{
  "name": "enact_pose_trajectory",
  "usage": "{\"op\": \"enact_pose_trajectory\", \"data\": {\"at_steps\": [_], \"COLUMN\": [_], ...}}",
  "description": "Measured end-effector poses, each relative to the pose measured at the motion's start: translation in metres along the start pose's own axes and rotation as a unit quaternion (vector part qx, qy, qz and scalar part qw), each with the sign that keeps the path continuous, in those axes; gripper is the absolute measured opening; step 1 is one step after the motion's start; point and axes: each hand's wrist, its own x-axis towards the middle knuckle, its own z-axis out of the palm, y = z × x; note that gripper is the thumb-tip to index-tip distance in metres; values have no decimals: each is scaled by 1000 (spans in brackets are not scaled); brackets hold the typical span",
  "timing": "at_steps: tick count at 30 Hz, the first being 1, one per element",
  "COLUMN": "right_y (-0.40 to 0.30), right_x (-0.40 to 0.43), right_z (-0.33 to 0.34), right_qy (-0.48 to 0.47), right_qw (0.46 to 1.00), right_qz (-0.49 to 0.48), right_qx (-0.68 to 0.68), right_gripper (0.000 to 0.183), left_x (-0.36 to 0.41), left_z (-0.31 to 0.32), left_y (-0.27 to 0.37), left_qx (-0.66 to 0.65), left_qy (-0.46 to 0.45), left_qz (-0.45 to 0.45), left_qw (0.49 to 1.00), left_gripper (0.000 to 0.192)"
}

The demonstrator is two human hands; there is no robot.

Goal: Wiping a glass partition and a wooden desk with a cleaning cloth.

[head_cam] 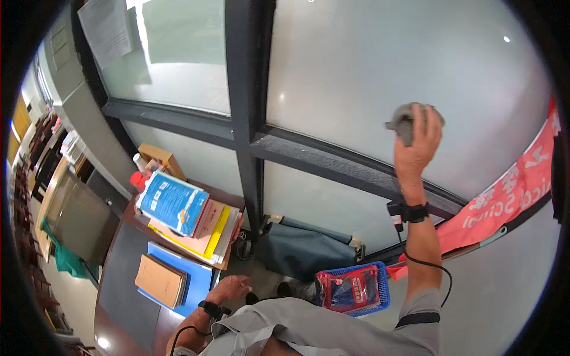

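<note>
My right hand (418,142) is raised with its fingers closed over a bunched grey cloth (407,118). The cloth lies against or just before a large frosted glass pane (347,75); whether it touches cannot be told. Low down, beside the dark desk (127,267), my left hand (230,287) hangs with loosely bent fingers and nothing seen in it. Nearest to it are a blue folder (196,285) and a brown notebook (159,280) lying on that folder. Dark window framing (320,158) runs below the pane, behind my right wrist.
A pile of papers under a blue book (173,202) stands on the desk. By my legs are a folded dark fabric item (307,247) and a blue plastic basket (384,289) holding a red package (349,289). A red banner (503,200) with writing hangs at right.
</note>
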Motion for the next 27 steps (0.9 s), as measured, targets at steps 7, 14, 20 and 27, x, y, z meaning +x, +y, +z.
{"op": "enact_pose_trajectory", "data": {"at_steps": [7, 14, 20, 27], "right_y": [-136, -221, -237, -255], "right_x": [-1, -26, -56, -117], "right_z": [51, 94, 93, 56], "right_qy": [-117, -281, -297, -376], "right_qw": [989, 936, 922, 873], "right_qz": [-49, -27, -54, -133], "right_qx": [70, 209, 243, 280], "right_gripper": [71, 62, 60, 68], "left_x": [-33, -65, -78, -86], "left_z": [26, 32, 41, 28], "left_y": [-36, -41, -61, -54], "left_qx": [-43, -70, -93, -89], "left_qy": [61, 85, 116, 103], "left_qz": [-49, -79, -99, -97], "left_qw": [996, 991, 984, 986], "left_gripper": [42, 45, 46, 44]}}
